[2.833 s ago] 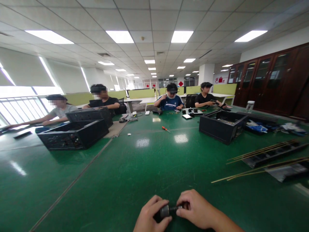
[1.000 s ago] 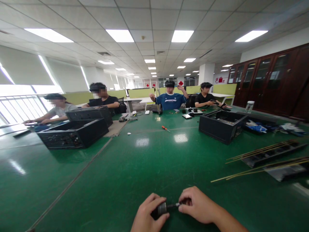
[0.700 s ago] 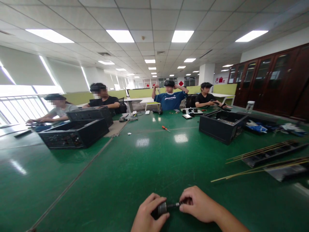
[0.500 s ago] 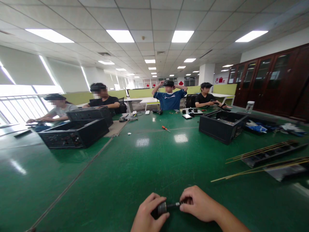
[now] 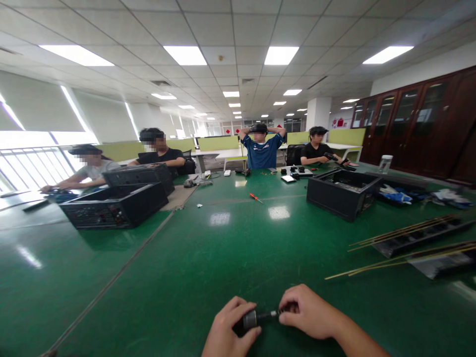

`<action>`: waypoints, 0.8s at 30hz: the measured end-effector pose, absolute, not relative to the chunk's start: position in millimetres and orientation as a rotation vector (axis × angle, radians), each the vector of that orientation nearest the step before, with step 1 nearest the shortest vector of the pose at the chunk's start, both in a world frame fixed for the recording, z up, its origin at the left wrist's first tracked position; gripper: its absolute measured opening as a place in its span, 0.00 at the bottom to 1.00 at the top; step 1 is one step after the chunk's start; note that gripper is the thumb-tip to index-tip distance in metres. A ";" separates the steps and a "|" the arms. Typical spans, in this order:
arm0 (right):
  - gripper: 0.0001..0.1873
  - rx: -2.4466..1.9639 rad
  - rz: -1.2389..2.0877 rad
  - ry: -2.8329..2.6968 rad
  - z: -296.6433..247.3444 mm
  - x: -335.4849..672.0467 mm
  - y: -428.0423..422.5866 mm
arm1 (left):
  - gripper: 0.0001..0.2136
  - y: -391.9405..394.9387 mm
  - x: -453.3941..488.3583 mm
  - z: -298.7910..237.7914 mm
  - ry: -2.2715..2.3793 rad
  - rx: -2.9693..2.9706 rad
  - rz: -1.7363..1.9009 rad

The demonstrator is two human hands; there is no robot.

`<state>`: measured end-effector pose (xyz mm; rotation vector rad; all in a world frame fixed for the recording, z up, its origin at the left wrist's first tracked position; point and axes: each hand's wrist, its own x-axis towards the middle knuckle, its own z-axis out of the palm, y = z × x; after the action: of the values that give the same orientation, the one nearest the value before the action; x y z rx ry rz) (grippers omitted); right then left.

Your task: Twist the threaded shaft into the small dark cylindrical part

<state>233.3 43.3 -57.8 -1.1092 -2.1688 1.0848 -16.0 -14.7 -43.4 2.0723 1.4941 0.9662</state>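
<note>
At the near edge of the view, my left hand (image 5: 228,327) is closed around a dark cylindrical part (image 5: 250,320) with a lighter rim, lying sideways. A thinner black rod (image 5: 265,316) extends from its right side, with a small pale band near the far end. My right hand (image 5: 310,313) has its thumb and fingers pinched at that end of the rod, where something small and dark shows between the fingertips. The exact kind of this part cannot be made out. Both hands are low over the green table (image 5: 208,258).
An orange screwdriver (image 5: 255,198) lies mid-table. Black computer cases stand at left (image 5: 115,208) and right (image 5: 340,193). Thin yellow rods (image 5: 375,268) rest over dark trays at right. Several people sit across the table; one person (image 5: 261,148) has both hands behind the head.
My right hand has shifted very slightly right, still pinching at the rod's end. My left hand stays in place. The person opposite has moved their hands further behind the head.
</note>
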 end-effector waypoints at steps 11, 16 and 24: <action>0.08 -1.180 1.187 -2.164 -58.4 250.2 53.2 | 0.16 -13.2 -17.6 -43.4 1.501 2.078 0.981; 0.09 -1.197 1.234 -2.183 -59.2 259.1 60.0 | 0.13 -12.9 -17.6 -46.3 1.512 2.079 0.966; 0.10 -1.189 1.318 -2.139 -61.3 260.2 60.3 | 0.15 -19.3 -70.3 -37.9 1.806 2.015 0.892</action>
<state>260.2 60.3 -61.3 -1.1886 -2.1393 1.3176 -70.3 -19.3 -37.9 2.0152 1.8056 0.8919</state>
